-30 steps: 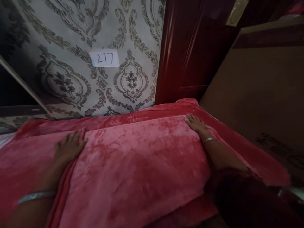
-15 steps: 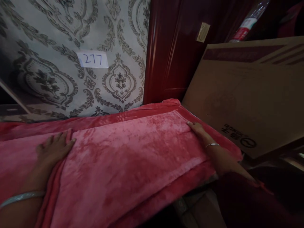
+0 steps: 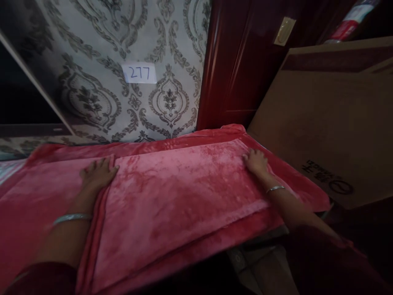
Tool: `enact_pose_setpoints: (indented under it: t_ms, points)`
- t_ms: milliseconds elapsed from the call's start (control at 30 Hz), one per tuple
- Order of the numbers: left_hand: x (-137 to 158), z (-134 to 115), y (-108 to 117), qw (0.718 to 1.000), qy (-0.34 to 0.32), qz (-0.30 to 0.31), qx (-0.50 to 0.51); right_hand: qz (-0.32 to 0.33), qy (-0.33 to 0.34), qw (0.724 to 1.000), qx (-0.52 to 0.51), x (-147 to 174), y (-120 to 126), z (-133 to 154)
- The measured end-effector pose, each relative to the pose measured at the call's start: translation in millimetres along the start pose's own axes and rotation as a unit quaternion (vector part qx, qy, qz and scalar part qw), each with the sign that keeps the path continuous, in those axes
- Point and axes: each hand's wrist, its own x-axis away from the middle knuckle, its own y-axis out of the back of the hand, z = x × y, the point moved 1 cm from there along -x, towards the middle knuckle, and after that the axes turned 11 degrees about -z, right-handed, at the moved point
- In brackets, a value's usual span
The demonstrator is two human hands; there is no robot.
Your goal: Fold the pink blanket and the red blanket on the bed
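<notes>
A pink-red plush blanket point(image 3: 178, 196) lies folded in flat layers on a darker red cover point(image 3: 288, 176). My left hand point(image 3: 98, 174) rests palm down on the blanket's left part, fingers spread, with the thumb over the raised fold line. Against the blanket's right end lies my right hand point(image 3: 257, 162), its fingers apart and slightly bent on the fabric. Neither hand is closed around anything. Bangles circle both wrists.
A large cardboard box point(image 3: 325, 119) leans at the right, with a plastic bottle point(image 3: 346, 26) above it. Behind are patterned wallpaper with a paper marked 277 point(image 3: 139, 73) and a dark red wooden panel point(image 3: 233, 61). A dark screen point(image 3: 24, 94) stands at left.
The view has shifted left, so the scene sits farther right. My left hand stays by the fold; my right hand's fingers have turned and bent more at the blanket's right end.
</notes>
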Motion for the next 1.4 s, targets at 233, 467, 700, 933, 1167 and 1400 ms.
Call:
enact_pose_setpoints:
  t_ms: [233,467,700,933,1167,1400]
  points:
    - [-0.5,3.6,-3.4,1.0,0.006,-0.023,0.013,0.119,0.461,0.858,-0.191,149.7,-3.0,197.9]
    - [3.1,0.4,1.4,1.0,-0.003,-0.008,0.008,0.129,0.432,0.888,-0.096,130.7,-4.5,160.8]
    - [-3.7,4.0,-2.8,1.0,0.007,-0.003,0.005,0.095,0.131,0.984,0.072,39.6,-9.5,-47.2]
    - [-3.2,-1.3,-1.5,1.0,0.004,-0.021,-0.005,0.076,0.075,0.992,0.072,39.0,-13.9,-91.5]
    - [10.7,-18.7,22.4,0.989,-0.07,-0.102,-0.084,0.066,0.065,0.994,0.051,44.5,-3.2,-83.4]
    - [96.3,-55.1,17.8,0.916,-0.4,-0.027,-0.013,0.059,0.024,0.998,-0.004,33.0,11.4,-94.1]
